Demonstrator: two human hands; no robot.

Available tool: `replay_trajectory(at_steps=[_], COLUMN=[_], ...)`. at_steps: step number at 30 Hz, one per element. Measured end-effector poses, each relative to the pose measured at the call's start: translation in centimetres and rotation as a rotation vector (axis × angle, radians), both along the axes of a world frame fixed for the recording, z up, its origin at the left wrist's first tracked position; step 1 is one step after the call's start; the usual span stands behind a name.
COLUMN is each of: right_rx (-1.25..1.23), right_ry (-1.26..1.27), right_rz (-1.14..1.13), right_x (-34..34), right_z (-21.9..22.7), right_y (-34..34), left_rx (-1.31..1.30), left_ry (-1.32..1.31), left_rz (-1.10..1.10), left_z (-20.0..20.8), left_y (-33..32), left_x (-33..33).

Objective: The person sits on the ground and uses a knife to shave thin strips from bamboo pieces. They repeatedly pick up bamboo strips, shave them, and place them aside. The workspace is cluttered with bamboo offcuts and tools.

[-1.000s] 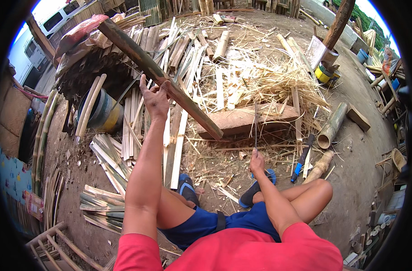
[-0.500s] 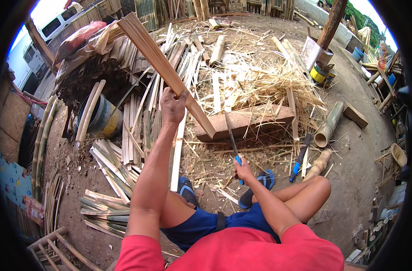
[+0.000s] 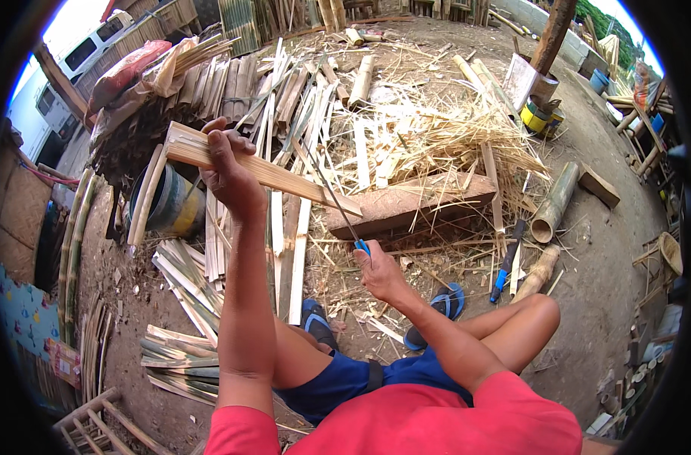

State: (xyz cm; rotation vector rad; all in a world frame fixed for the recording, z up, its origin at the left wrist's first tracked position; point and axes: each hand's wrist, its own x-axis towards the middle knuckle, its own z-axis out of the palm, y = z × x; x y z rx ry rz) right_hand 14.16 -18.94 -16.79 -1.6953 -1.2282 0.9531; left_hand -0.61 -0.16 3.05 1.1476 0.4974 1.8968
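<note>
A pale bamboo slat point(image 3: 288, 180) lies in my left hand point(image 3: 235, 171), thumb and fingers closed around it near its upper left end. Its lower right end reaches the left end of a thick wooden block point(image 3: 406, 202) on the ground. My right hand point(image 3: 381, 271) grips the blue handle of a long knife point(image 3: 336, 199). The thin dark blade points up and to the left and crosses the slat near its lower end; whether they touch I cannot tell.
Shavings point(image 3: 466, 140) heap behind the block. A second blue-handled knife point(image 3: 506, 262) and a bamboo tube point(image 3: 555, 202) lie at right. Split bamboo strips point(image 3: 182, 360) are stacked at left, near a dark bucket point(image 3: 180, 201) with a yellow patch. A yellow-banded pail point(image 3: 536, 117) stands far right.
My left hand has moved left and turned over, bringing the slat from steep to flatter. My right hand has moved up and left, and the blade now crosses the slat.
</note>
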Motion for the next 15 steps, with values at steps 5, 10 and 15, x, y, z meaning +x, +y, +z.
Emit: replay_trajectory(at_steps=[5, 10, 15], right_rx=[0.183, -0.061, 0.367], right_ry=[-0.103, -0.046, -0.192], right_rz=[0.000, -0.041, 0.034], right_x=[-2.3, -1.8, -1.0], right_z=[5.3, 4.8, -2.7], right_y=[3.4, 5.2, 4.6], left_rx=[0.089, 0.059, 0.076], left_ry=[-0.028, -0.017, 0.020], left_rz=[-0.069, 0.008, -0.017], left_z=[-0.2, 0.1, -0.6], left_y=[-3.0, -3.6, -4.0], left_x=[1.5, 1.3, 1.8])
